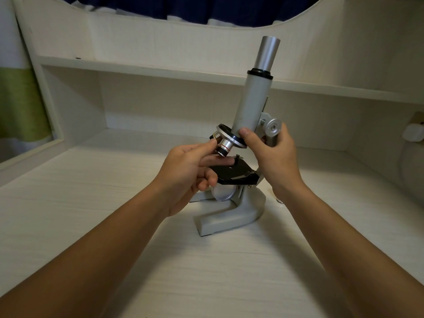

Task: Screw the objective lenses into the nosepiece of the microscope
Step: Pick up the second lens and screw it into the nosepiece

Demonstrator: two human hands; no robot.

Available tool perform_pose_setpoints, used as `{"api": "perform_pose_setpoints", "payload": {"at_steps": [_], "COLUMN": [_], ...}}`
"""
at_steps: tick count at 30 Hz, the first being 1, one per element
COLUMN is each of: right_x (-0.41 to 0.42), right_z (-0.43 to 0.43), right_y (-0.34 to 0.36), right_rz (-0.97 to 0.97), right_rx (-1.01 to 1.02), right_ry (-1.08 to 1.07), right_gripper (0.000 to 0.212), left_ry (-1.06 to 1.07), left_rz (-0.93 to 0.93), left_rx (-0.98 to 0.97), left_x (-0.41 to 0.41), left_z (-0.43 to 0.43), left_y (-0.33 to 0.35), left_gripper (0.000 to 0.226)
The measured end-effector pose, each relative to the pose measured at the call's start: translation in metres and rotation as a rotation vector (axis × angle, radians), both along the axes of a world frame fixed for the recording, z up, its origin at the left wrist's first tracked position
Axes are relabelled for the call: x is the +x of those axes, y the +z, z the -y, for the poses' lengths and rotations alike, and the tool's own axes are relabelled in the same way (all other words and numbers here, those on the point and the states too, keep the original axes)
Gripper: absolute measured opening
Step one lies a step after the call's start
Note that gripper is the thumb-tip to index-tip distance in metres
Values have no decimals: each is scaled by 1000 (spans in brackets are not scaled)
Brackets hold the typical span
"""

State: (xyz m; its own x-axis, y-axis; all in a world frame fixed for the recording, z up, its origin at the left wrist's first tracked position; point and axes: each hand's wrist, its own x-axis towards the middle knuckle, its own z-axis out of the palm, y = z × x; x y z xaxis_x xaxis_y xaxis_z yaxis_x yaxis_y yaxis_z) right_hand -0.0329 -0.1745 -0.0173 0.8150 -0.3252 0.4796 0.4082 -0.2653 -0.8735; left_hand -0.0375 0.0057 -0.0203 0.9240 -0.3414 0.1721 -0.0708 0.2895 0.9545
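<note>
A grey microscope (249,99) stands on the white desk (91,203), tilted back. Its black nosepiece (226,131) sits at the foot of the tube, above the black stage (234,172). A silver objective lens (224,146) with a black tip hangs from the nosepiece; my left hand (188,171) pinches it between thumb and forefinger. A second, brass-coloured lens (215,135) shows just behind it on the nosepiece. My right hand (273,154) grips the microscope arm, thumb pressed on the nosepiece rim, just below the silver focus knob (273,127).
A white shelf (160,70) runs across the back above the desk. A white side panel (41,88) rises at the left, with a green and white curtain (20,106) beyond it. A white plug or adapter (413,133) sits at the right wall.
</note>
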Motion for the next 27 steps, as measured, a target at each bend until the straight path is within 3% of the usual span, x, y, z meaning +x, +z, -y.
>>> {"api": "perform_pose_setpoints", "payload": {"at_steps": [9, 11, 15, 22, 27], "right_x": [2, 2, 0, 1, 2], "right_z": [1, 2, 0, 0, 1], "right_y": [-1, -2, -1, -1, -2], "right_rz": [5, 9, 1, 1, -1], "right_rx": [-18, -17, -4, -3, 7], "right_ry": [-8, -3, -7, -1, 9], "right_gripper": [55, 55, 56, 59, 61], "left_ry": [63, 47, -15, 71, 49], "left_rz": [110, 88, 13, 112, 52], "left_rx": [29, 51, 38, 76, 35], "left_x": [-1, -1, -2, -2, -2], "left_z": [-1, 1, 4, 0, 2], "left_y": [-2, -2, 1, -1, 0], "left_gripper": [29, 23, 34, 22, 28]}}
